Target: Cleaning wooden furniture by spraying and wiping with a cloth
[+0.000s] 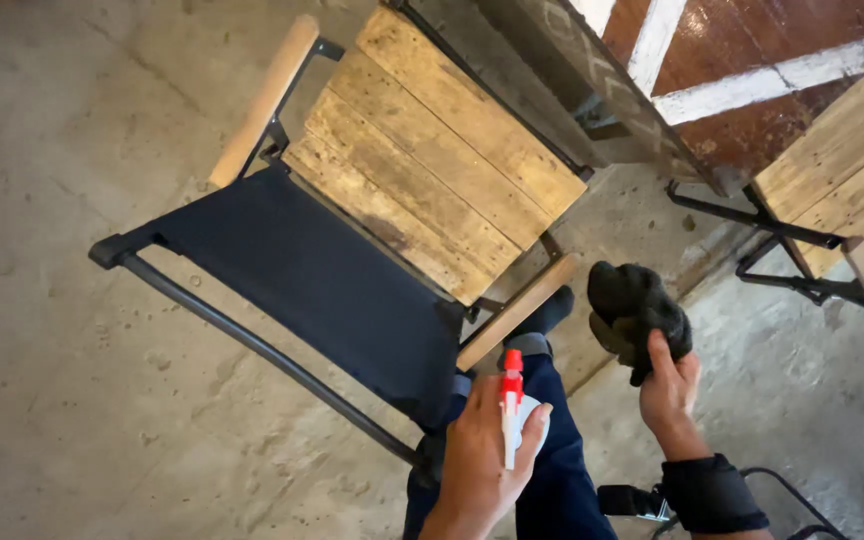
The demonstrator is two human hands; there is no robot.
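Chair (332, 270) on floor (62, 300) at centre-left, spray bottle (514, 410) in left hand (482, 460) just before its near armrest (517, 310), cloth (637, 315) in right hand (670, 390) to the right, second chair (842, 180) farther right.

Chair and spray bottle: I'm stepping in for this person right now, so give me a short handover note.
Left hand: gripping a spray bottle with a red nozzle, held near the folding chair's front corner.
Right hand: clutching a bunched dark cloth, raised beside the wooden armrest.
Chair: dark fabric seat, wooden slat back, on the concrete floor.
Done: no wet patch or wipe marks can be made out.
Left: spraying and wiping the chair, most likely.
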